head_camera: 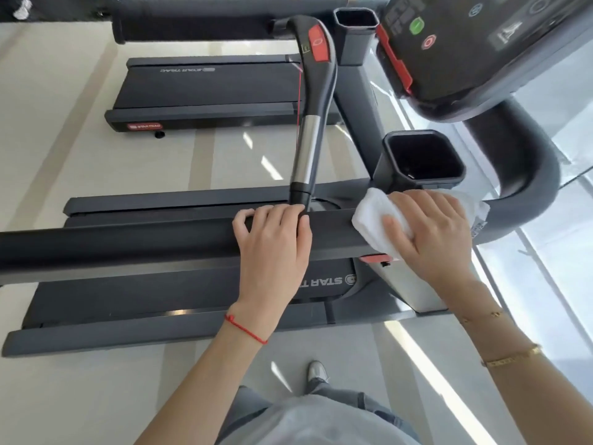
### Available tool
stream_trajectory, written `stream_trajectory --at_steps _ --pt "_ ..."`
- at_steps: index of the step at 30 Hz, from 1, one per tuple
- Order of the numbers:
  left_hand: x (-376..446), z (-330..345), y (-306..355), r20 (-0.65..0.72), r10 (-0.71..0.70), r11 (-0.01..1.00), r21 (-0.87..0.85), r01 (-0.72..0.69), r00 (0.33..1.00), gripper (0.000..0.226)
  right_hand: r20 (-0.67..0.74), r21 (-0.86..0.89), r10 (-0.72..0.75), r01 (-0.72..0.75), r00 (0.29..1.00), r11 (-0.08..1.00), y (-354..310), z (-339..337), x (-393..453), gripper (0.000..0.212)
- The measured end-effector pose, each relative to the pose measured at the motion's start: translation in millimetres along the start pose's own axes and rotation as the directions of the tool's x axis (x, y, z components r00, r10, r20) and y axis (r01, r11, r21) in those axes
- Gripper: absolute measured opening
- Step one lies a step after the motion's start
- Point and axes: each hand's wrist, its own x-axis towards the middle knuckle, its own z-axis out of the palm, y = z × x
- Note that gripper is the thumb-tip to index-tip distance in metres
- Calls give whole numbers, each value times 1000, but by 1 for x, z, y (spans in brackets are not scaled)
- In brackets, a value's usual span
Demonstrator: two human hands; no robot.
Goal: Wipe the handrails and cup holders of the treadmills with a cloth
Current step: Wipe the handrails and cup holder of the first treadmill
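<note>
A dark side handrail (128,242) of the near treadmill runs across the middle of the view. My left hand (272,245) grips it, fingers curled over its top. Just to the right, my right hand (430,229) lies spread on a folded white cloth (372,213) and presses it onto the same handrail near the console end. A black square cup holder (423,162) stands right behind the cloth. A second cup holder (356,20) sits farther back. A centre grip bar (311,123) with a chrome section and a red button rises between them.
The console (481,43) with green and red buttons hangs at the upper right. The near treadmill's belt (144,293) lies under the handrail. A second treadmill (208,88) stands beyond on the pale floor. My shoe (316,372) is on the floor below.
</note>
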Motion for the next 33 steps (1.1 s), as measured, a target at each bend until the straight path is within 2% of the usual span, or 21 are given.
stream_trajectory --at_steps 5,8,11,14,17,20,24,28,33 --pt "2 14 26 -17 -18 1000 24 19 1000 34 6 30 -3 3 1000 1000 -15 4 5 35" --pt "3 16 31 -13 -33 999 33 34 999 35 53 28 -118 116 992 993 -27 11 3 41" --pt "3 16 31 -37 -33 999 29 34 999 33 55 -6 -245 246 968 969 3 7 -3 45" --pt "3 16 30 -37 -38 999 16 39 999 34 -2 4 -157 157 988 988 33 2 -11 40" --pt "3 16 31 -29 -29 999 29 30 999 34 -55 33 -4 6 998 999 8 5 -5 34" --pt "4 15 30 -27 -19 999 40 20 999 34 24 65 -77 75 997 995 -24 10 1 40" --pt "3 13 26 -24 -6 1000 8 6 1000 34 129 66 -210 203 969 977 -5 2 3 51" --pt "1 8 19 -33 -9 1000 -14 9 999 32 158 76 -116 105 981 992 -6 -3 12 52" --pt "-3 -1 2 -33 -20 1000 2 20 999 30 266 56 -156 147 951 988 -29 3 25 63"
